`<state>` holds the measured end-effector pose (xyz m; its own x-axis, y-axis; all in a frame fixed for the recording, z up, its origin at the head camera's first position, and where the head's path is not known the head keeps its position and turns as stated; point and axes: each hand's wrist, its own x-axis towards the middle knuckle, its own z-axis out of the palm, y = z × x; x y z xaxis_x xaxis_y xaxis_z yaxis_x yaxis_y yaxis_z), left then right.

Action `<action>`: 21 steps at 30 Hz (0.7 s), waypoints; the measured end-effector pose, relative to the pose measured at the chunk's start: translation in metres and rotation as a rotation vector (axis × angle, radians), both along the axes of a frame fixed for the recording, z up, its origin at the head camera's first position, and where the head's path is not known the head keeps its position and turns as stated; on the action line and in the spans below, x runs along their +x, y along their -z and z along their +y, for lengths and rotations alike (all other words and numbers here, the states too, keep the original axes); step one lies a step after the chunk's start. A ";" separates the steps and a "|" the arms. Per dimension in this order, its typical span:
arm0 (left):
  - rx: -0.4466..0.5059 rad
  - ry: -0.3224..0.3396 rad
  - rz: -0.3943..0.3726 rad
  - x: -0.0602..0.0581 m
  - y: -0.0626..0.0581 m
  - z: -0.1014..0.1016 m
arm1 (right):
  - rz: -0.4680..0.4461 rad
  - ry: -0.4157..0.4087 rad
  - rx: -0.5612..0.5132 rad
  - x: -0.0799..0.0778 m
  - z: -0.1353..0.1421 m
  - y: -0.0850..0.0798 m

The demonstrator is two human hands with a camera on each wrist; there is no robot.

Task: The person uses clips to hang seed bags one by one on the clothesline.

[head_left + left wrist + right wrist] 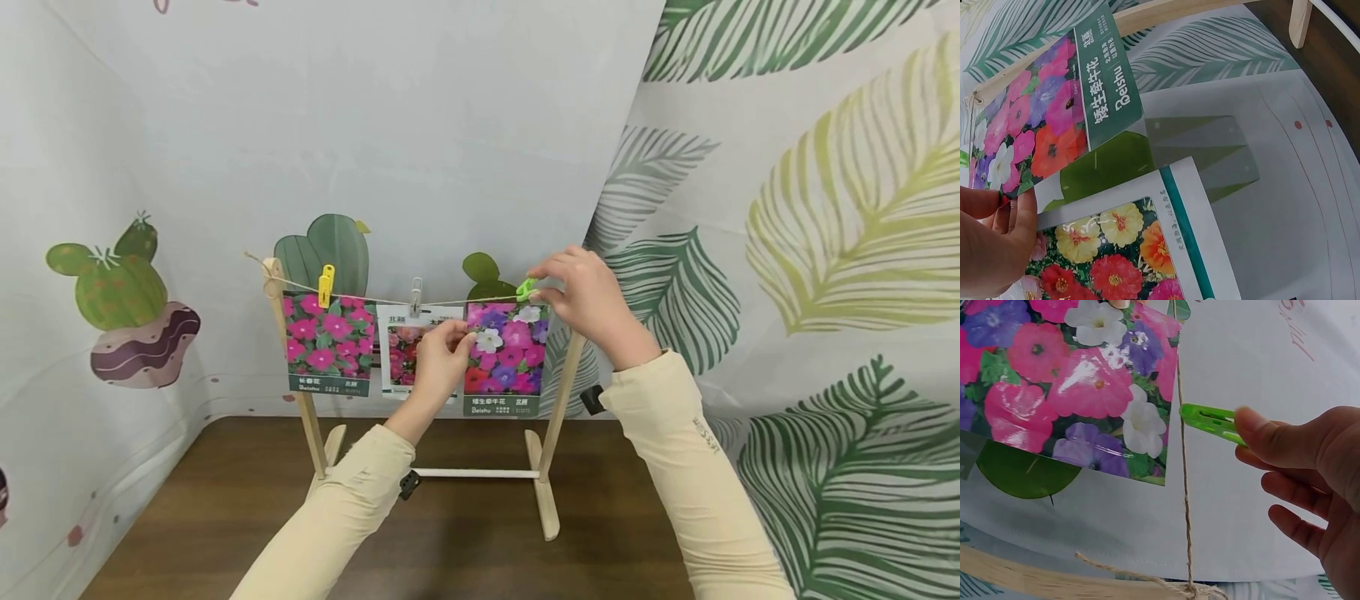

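My left hand (441,367) pinches the left edge of a seed packet (504,367) with pink, purple and white flowers. The packet's top edge lies close along the twine (1186,506). Between thumb and forefinger, my right hand (588,298) holds a bright green clothespin (1213,422), its tip right at the twine. Left of that packet hangs a white-bordered seed packet (1110,262), under a clear clothespin (416,297) and partly hidden by my left hand. A third packet (330,346) with pink flowers hangs at the left, with a yellow clothespin (326,287) at its top.
The twine is tied between two posts of a wooden stand (564,400), which has a white bar (480,473) low across it. The stand is on a brown wooden table (450,542). Behind it hangs a cloth backdrop (480,150) printed with cacti and leaves.
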<state>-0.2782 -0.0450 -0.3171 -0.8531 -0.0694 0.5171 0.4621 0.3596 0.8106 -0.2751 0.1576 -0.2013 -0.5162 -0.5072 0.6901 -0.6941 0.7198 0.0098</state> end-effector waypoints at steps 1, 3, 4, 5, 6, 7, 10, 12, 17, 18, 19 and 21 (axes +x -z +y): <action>0.000 -0.002 -0.004 0.000 0.000 0.001 | -0.010 0.005 0.004 0.000 0.000 -0.001; -0.001 -0.005 -0.006 -0.001 0.000 0.002 | -0.030 0.015 0.011 0.000 0.001 -0.002; -0.001 -0.006 -0.003 -0.001 0.001 0.002 | -0.039 0.020 0.016 0.000 0.002 -0.003; 0.003 -0.007 -0.003 -0.001 0.000 0.002 | -0.046 0.024 0.020 0.000 0.002 -0.003; 0.005 -0.009 0.001 -0.001 0.000 0.002 | -0.053 0.028 0.025 0.000 0.002 -0.003; 0.006 -0.011 0.006 -0.001 0.000 0.002 | -0.059 0.029 0.029 0.000 0.002 -0.004; 0.007 -0.013 0.012 -0.001 -0.001 0.003 | -0.077 0.029 0.040 0.000 0.002 -0.005; 0.006 -0.015 0.011 -0.002 -0.001 0.003 | -0.084 0.028 0.047 -0.001 0.002 -0.005; 0.003 -0.013 0.021 -0.002 -0.003 0.003 | -0.088 0.037 0.054 -0.002 0.000 -0.006; 0.001 -0.012 0.026 -0.002 -0.004 0.003 | -0.091 0.040 0.054 -0.002 -0.001 -0.006; 0.000 -0.011 0.029 -0.002 -0.004 0.003 | -0.094 0.042 0.056 -0.002 -0.002 -0.006; 0.000 -0.011 0.034 -0.002 -0.004 0.003 | -0.105 0.044 0.060 -0.002 -0.003 -0.006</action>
<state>-0.2797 -0.0421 -0.3129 -0.8342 -0.0786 0.5458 0.4854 0.3650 0.7945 -0.2771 0.1543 -0.1950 -0.6065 -0.5214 0.6002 -0.6613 0.7500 -0.0168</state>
